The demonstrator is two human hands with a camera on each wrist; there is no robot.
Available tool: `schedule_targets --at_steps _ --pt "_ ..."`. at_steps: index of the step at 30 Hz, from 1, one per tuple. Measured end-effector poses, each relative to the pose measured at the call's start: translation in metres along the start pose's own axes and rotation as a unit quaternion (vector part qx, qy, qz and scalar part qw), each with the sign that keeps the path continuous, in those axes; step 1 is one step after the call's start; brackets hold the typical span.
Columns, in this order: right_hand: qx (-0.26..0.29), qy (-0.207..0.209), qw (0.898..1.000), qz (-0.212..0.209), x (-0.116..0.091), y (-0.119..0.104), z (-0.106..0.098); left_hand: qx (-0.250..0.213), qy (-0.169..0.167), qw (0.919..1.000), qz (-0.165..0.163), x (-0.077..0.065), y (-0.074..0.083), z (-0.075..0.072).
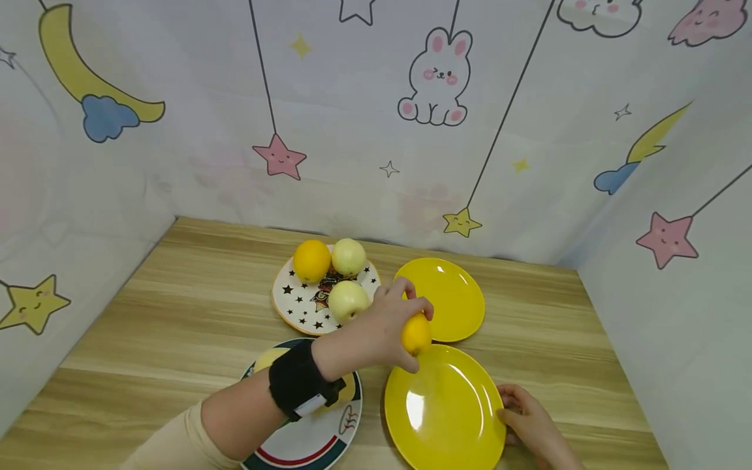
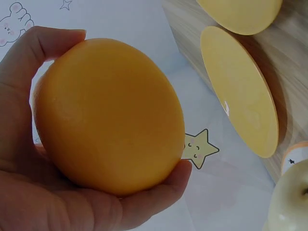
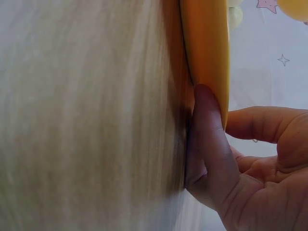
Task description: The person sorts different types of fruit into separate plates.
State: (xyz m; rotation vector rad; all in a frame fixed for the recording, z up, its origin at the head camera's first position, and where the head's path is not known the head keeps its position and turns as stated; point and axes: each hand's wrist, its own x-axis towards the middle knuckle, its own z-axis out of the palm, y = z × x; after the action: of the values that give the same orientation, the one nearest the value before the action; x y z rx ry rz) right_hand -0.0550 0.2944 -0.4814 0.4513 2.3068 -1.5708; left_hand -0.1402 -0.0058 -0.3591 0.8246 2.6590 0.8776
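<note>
My left hand (image 1: 378,329) grips an orange (image 1: 416,334), held above the far edge of the near yellow plate (image 1: 446,418). In the left wrist view the orange (image 2: 110,115) fills the grasp, fingers and thumb curled round its sides. My right hand (image 1: 525,418) pinches the right rim of that same plate. Seen from the right wrist, the thumb and a finger (image 3: 209,115) close on the rim of the yellow plate (image 3: 211,48), low beside the wooden tabletop.
Behind lies another yellow plate (image 1: 455,294). To its left, a star-patterned plate (image 1: 288,303) bears an orange (image 1: 312,261) and two pale green apples (image 1: 348,301). Beneath my left forearm is a dark-rimmed white plate (image 1: 294,444) with pale yellow things, partly hidden. Printed cloth walls (image 1: 352,196) enclose the table.
</note>
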Motion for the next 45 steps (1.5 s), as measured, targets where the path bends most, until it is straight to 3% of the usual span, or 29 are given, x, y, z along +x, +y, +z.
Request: schedule_targets --at_steps 5,13,20,31,45 --pt "0.000 -0.005 1.000 -0.006 -0.001 -0.001 -0.001 0.013 -0.017 0.9997 0.012 0.003 0.006 0.012" --pt "-0.003 -0.015 1.000 -0.009 -0.001 -0.001 -0.003 -0.030 -0.053 0.9970 0.048 -0.003 0.021 0.033" --pt "-0.004 -0.031 0.999 -0.018 -0.001 -0.002 -0.003 0.002 -0.088 0.9916 0.095 -0.007 0.036 0.054" --pt "-0.003 -0.037 0.999 -0.017 -0.001 -0.004 -0.002 0.012 -0.142 0.9862 0.084 -0.005 0.044 0.084" --pt "-0.006 -0.020 1.000 -0.015 -0.002 -0.001 -0.002 0.054 -0.151 0.9837 0.081 -0.008 0.051 0.115"
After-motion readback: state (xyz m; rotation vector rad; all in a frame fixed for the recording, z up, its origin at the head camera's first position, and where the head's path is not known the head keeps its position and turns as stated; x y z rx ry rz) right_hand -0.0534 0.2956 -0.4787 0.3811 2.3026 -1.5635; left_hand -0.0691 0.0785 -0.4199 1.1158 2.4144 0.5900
